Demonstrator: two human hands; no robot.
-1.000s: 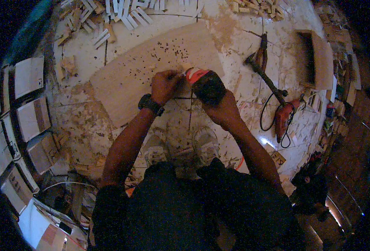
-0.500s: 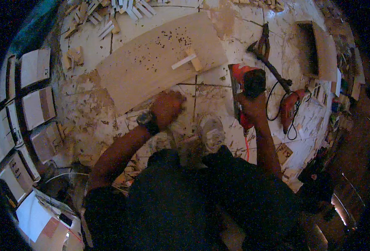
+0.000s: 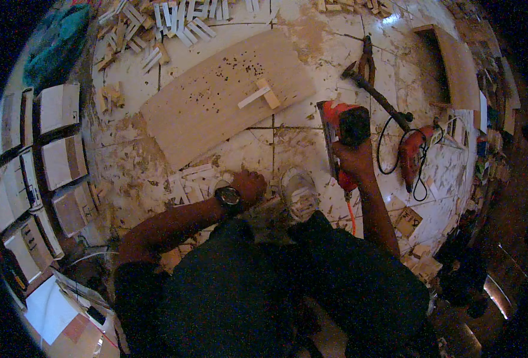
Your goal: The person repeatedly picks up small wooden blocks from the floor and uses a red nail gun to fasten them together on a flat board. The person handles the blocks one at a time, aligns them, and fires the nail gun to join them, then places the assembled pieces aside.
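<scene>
My right hand (image 3: pixel 356 160) is wrapped round a red-and-black nail gun (image 3: pixel 339 116), held above the floor with an orange hose trailing from its lower end. My left hand (image 3: pixel 249 186), with a watch on its wrist, is closed near my left knee, beside my shoe (image 3: pixel 300 194). Its curled fingers hide whatever may be in them. Ahead lies a large light-brown wooden board (image 3: pixel 216 113) with one curved edge, scattered with small dark bits. Two small joined wood pieces (image 3: pixel 268 94) rest on its right part, apart from both hands.
A hammer (image 3: pixel 378 95), pincers (image 3: pixel 366 62) and a red corded drill (image 3: pixel 413 156) lie to the right. An open wooden box (image 3: pixel 452 68) stands beyond. Many small wood pieces (image 3: pixel 186 21) are heaped at the far side. Pale panels (image 3: pixel 64 156) line the left.
My left hand has drawn back from the board's near edge toward my knee. The nail gun stays in my right hand, with little movement. The view has shifted slightly.
</scene>
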